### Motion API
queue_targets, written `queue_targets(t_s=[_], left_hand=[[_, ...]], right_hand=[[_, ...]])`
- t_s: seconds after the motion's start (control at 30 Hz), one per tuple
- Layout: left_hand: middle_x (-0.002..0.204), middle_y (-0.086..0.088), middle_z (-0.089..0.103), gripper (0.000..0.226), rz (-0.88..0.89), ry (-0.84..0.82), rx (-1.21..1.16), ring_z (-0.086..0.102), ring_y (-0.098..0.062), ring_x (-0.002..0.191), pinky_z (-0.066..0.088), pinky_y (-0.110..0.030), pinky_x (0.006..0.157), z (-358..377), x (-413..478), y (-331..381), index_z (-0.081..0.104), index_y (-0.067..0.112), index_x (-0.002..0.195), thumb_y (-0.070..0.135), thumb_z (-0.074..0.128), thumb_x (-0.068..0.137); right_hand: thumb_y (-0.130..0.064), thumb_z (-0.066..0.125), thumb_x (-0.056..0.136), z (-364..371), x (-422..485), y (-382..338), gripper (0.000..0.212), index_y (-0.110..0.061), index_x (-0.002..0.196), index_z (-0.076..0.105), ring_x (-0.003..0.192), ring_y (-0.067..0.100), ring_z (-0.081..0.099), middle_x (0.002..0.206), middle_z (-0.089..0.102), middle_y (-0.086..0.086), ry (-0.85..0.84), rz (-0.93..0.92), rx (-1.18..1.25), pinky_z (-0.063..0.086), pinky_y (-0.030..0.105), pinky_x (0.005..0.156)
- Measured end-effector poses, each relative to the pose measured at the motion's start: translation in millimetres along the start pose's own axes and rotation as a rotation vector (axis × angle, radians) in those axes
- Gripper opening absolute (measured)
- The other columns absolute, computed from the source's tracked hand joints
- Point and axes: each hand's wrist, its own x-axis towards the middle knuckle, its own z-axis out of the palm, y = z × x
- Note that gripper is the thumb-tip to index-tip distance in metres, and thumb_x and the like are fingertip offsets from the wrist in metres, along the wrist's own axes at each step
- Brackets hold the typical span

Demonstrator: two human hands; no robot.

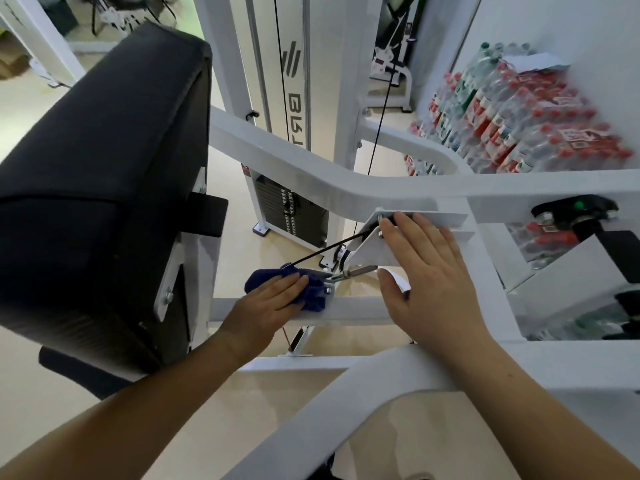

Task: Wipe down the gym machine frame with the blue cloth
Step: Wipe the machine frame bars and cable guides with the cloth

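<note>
Clearance about the hands. Left of the left hand (pixel 270 303), the large black padded backrest (pixel 104 150) closes the way. A thin black cable (pixel 311 258) slants just above its fingertips and the crumpled blue cloth (pixel 313 296). Ahead of them a short steel connector rod (pixel 358 271) blocks the white horizontal frame bar (pixel 356 308). Open room lies between the hands, over bare beige floor (pixel 239 244). Beyond the right hand (pixel 429 271), flat on a white triangular plate (pixel 369 252), a thick white bent beam (pixel 311 168) bars passage.
</note>
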Motion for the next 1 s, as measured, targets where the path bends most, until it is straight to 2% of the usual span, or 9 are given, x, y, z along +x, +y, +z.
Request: queue_targets(t_s=[0.17,0.27,0.4,0.5,0.6,0.7,0.87,0.93,1.0], left_hand=[[0.139,-0.006,0.063,0.085,-0.094,-0.014,-0.089,0.062,-0.027,0.126,0.050,-0.044,0.106,7,45,36,0.056,0.017,0.142,-0.004,0.087,0.065],[0.137,-0.006,0.065,0.076,-0.118,-0.013,-0.131,0.063,-0.026,0.125,0.055,-0.044,0.101,11,46,33,0.067,0.016,0.132,-0.001,0.092,0.062],[0.144,-0.003,0.059,0.069,-0.150,0.016,-0.175,0.059,-0.022,0.131,0.055,-0.043,0.102,6,18,12,0.064,0.016,0.136,0.005,0.089,0.073],[0.138,0.001,0.064,0.047,-0.344,0.100,-0.325,0.060,-0.018,0.128,0.055,-0.043,0.101,8,28,19,0.065,0.016,0.135,0.012,0.076,0.089],[0.130,0.004,0.069,0.033,-0.513,0.172,-0.439,0.062,-0.015,0.124,0.052,-0.042,0.104,12,44,39,0.069,0.017,0.128,0.022,0.070,0.095],[0.129,0.004,0.070,0.032,-0.470,0.180,-0.417,0.061,-0.015,0.125,0.052,-0.042,0.104,14,39,39,0.072,0.018,0.125,0.023,0.071,0.093],[0.136,0.000,0.066,0.052,-0.142,0.044,-0.180,0.063,-0.020,0.126,0.054,-0.040,0.103,3,23,14,0.074,0.018,0.121,0.009,0.089,0.072],[0.129,-0.001,0.070,0.051,-0.126,-0.002,-0.141,0.066,-0.021,0.120,0.053,-0.037,0.103,2,41,19,0.077,0.018,0.113,0.009,0.094,0.066],[0.118,0.001,0.075,0.037,-0.204,0.033,-0.196,0.070,-0.020,0.112,0.056,-0.037,0.098,3,57,31,0.078,0.020,0.107,0.011,0.089,0.073]], right_hand=[[-0.034,0.053,0.096,0,1,1,0.064,-0.021,0.157,0.038,0.151,0.024,0.031,0.161,0.039,0.002,-0.020,-0.003,-0.027,0.025,0.053,0.123],[-0.033,0.054,0.096,0,0,2,0.064,-0.021,0.157,0.038,0.152,0.023,0.030,0.162,0.038,0.001,-0.022,-0.009,-0.015,0.024,0.052,0.123],[-0.034,0.053,0.096,-1,1,1,0.064,-0.021,0.157,0.038,0.151,0.023,0.031,0.161,0.039,0.000,-0.026,-0.002,-0.012,0.024,0.052,0.123],[-0.033,0.056,0.096,0,1,1,0.065,-0.021,0.157,0.038,0.151,0.024,0.032,0.161,0.039,0.001,-0.024,-0.005,-0.019,0.025,0.052,0.123],[-0.033,0.055,0.096,-1,0,1,0.066,-0.020,0.157,0.037,0.151,0.024,0.031,0.162,0.038,0.002,-0.036,-0.005,-0.022,0.025,0.053,0.123],[-0.031,0.055,0.094,-1,-1,1,0.067,-0.019,0.157,0.038,0.152,0.024,0.031,0.162,0.037,0.002,-0.031,-0.013,-0.014,0.024,0.053,0.123],[-0.033,0.054,0.094,-2,0,0,0.067,-0.022,0.158,0.035,0.152,0.022,0.029,0.163,0.036,0.000,-0.060,0.004,-0.028,0.023,0.052,0.124],[-0.033,0.054,0.094,-3,2,0,0.067,-0.023,0.158,0.037,0.151,0.022,0.031,0.162,0.038,-0.001,-0.051,0.007,-0.027,0.024,0.052,0.123],[-0.032,0.055,0.092,-3,2,1,0.067,-0.022,0.157,0.038,0.151,0.022,0.032,0.162,0.038,-0.001,-0.051,0.005,-0.013,0.024,0.052,0.123]])
